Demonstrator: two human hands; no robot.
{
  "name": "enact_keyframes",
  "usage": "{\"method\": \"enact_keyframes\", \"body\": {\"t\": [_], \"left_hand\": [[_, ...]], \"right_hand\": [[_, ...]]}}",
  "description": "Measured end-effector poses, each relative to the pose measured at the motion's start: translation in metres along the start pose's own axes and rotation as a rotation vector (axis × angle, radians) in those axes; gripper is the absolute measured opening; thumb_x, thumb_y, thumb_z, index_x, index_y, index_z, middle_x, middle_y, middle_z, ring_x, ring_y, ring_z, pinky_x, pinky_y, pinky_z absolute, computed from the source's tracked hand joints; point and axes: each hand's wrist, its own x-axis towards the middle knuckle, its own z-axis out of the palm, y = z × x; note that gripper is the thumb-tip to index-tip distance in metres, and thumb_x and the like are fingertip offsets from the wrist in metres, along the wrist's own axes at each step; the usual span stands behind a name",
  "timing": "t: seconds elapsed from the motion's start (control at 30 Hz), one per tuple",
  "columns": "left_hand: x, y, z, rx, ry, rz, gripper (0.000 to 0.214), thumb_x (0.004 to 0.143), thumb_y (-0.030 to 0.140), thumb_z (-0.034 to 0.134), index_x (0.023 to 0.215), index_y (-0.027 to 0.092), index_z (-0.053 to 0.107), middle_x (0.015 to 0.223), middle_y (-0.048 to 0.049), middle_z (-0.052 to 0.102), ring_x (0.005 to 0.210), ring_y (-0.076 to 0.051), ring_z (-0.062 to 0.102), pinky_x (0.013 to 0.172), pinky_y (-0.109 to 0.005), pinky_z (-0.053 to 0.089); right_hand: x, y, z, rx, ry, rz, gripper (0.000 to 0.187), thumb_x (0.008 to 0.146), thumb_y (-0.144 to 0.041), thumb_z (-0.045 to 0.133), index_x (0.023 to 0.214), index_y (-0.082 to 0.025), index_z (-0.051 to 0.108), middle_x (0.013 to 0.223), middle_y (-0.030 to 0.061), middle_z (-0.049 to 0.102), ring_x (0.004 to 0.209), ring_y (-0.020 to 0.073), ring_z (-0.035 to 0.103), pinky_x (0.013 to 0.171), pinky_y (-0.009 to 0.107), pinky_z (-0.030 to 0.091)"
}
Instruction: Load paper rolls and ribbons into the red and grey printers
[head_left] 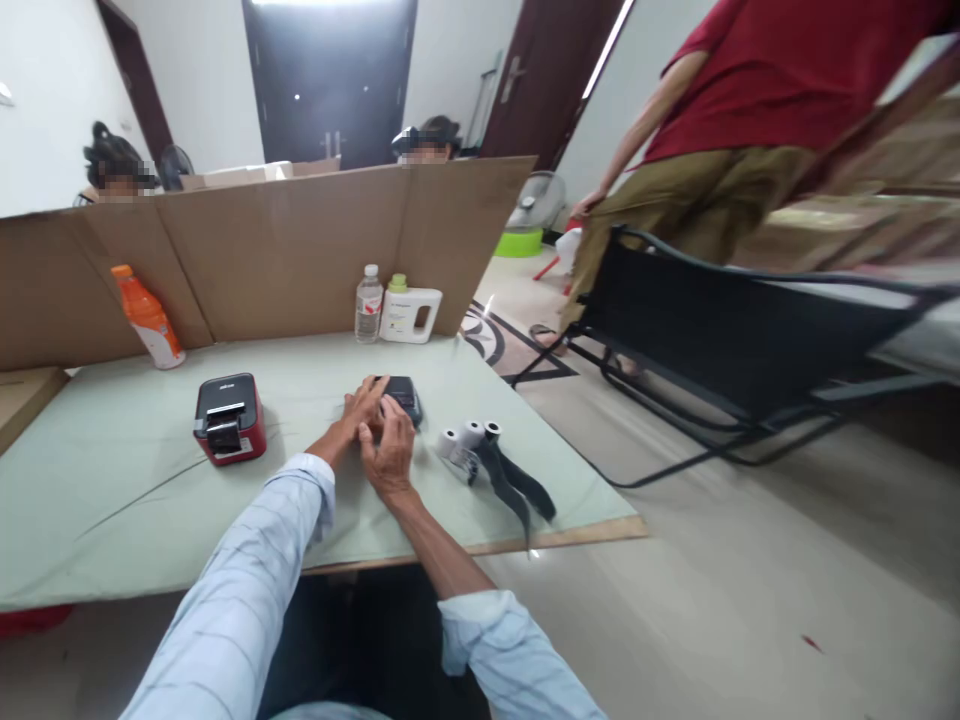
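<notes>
A small dark box-shaped device (406, 394) sits on the green-covered table, its near left side hidden by my hands. My left hand (363, 408) rests over its left edge, fingers closed against it. Just in front, my right hand (389, 452) touches the near side with fingers stretched and the thumb apart. To the right lie several white paper rolls (472, 434), with black strips (511, 482) trailing toward the table edge. A red and black label printer (229, 420) stands to the left of my hands.
Along a cardboard partition (292, 250) stand an orange bottle (148, 318), a clear water bottle (368, 306) and a white jug (409, 312). Two people's heads show behind it. On the right, a person in a red shirt (772, 75) stands by a black folding cot (720, 330).
</notes>
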Motion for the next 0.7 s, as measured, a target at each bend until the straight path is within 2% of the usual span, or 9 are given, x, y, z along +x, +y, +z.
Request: {"method": "enact_keyframes", "body": {"t": [0.17, 0.27, 0.33, 0.4, 0.47, 0.53, 0.6, 0.67, 0.7], "left_hand": [[0.001, 0.023, -0.011, 0.068, -0.085, -0.112, 0.085, 0.087, 0.030, 0.072, 0.165, 0.026, 0.038, 0.179, -0.0194, 0.021, 0.164, -0.044, 0.023, 0.130, -0.067, 0.020], [-0.022, 0.037, -0.049, 0.174, -0.066, -0.104, 0.085, 0.077, 0.026, 0.082, 0.155, 0.023, 0.050, 0.176, -0.0226, 0.026, 0.159, -0.046, 0.033, 0.126, -0.070, 0.028], [-0.058, 0.037, -0.093, 0.183, 0.102, 0.023, 0.077, 0.084, 0.031, 0.078, 0.156, 0.022, 0.050, 0.175, -0.0196, 0.031, 0.161, -0.040, 0.032, 0.130, -0.062, 0.029], [-0.110, 0.025, -0.144, 0.203, 0.362, 0.095, 0.077, 0.088, 0.036, 0.075, 0.158, 0.023, 0.048, 0.174, -0.0151, 0.034, 0.163, -0.035, 0.029, 0.133, -0.055, 0.026], [-0.166, 0.002, -0.189, 0.199, 0.591, -0.012, 0.084, 0.086, 0.043, 0.077, 0.161, 0.022, 0.044, 0.173, -0.0148, 0.036, 0.163, -0.036, 0.028, 0.133, -0.056, 0.027], [-0.214, -0.025, -0.215, 0.102, 0.667, -0.237, 0.102, 0.078, 0.053, 0.084, 0.163, 0.019, 0.040, 0.170, -0.0198, 0.039, 0.160, -0.042, 0.034, 0.127, -0.059, 0.037], [-0.244, -0.048, -0.219, -0.085, 0.553, -0.369, 0.114, 0.066, 0.056, 0.092, 0.161, 0.017, 0.040, 0.161, -0.0235, 0.051, 0.151, -0.043, 0.048, 0.119, -0.057, 0.047], [-0.255, -0.062, -0.206, -0.254, 0.400, -0.320, 0.117, 0.060, 0.055, 0.095, 0.158, 0.018, 0.042, 0.149, -0.0203, 0.063, 0.135, -0.039, 0.064, 0.110, -0.052, 0.056], [-0.255, -0.066, -0.197, -0.298, 0.400, -0.281, 0.117, 0.060, 0.054, 0.094, 0.158, 0.018, 0.041, 0.145, -0.0183, 0.066, 0.128, -0.036, 0.068, 0.107, -0.050, 0.058]], "right_hand": [[-0.004, 0.004, -0.001, 0.007, 0.035, -0.023, 0.056, 0.106, -0.043, 0.045, 0.154, -0.014, 0.047, 0.147, 0.0234, 0.059, 0.143, 0.0360, 0.053, 0.120, 0.062, 0.041], [-0.007, 0.005, -0.005, 0.010, 0.039, -0.033, 0.055, 0.108, -0.042, 0.042, 0.155, -0.014, 0.046, 0.149, 0.0240, 0.057, 0.145, 0.0362, 0.051, 0.119, 0.062, 0.042], [-0.008, 0.003, -0.007, 0.003, 0.009, -0.041, 0.057, 0.107, -0.044, 0.043, 0.156, -0.015, 0.044, 0.152, 0.0245, 0.055, 0.146, 0.0367, 0.049, 0.120, 0.063, 0.040], [-0.008, -0.002, -0.004, 0.000, -0.055, -0.051, 0.061, 0.106, -0.047, 0.048, 0.158, -0.015, 0.043, 0.155, 0.0245, 0.053, 0.148, 0.0371, 0.048, 0.121, 0.063, 0.039], [-0.007, -0.013, 0.006, 0.035, -0.185, -0.065, 0.066, 0.103, -0.050, 0.055, 0.158, -0.015, 0.044, 0.156, 0.0243, 0.054, 0.147, 0.0372, 0.050, 0.122, 0.062, 0.039], [-0.002, -0.033, 0.025, 0.114, -0.385, -0.072, 0.072, 0.099, -0.053, 0.063, 0.159, -0.015, 0.046, 0.155, 0.0237, 0.057, 0.145, 0.0369, 0.054, 0.121, 0.059, 0.042], [0.004, -0.058, 0.048, 0.200, -0.600, -0.041, 0.081, 0.094, -0.058, 0.069, 0.160, -0.018, 0.046, 0.156, 0.0215, 0.058, 0.144, 0.0361, 0.056, 0.118, 0.056, 0.047], [0.010, -0.086, 0.068, 0.286, -0.759, -0.014, 0.088, 0.088, -0.060, 0.077, 0.160, -0.017, 0.048, 0.152, 0.0204, 0.063, 0.139, 0.0363, 0.062, 0.113, 0.051, 0.053], [0.012, -0.098, 0.075, 0.355, -0.809, -0.020, 0.088, 0.087, -0.056, 0.079, 0.160, -0.018, 0.048, 0.148, 0.0178, 0.066, 0.134, 0.0349, 0.066, 0.109, 0.048, 0.055]]}}
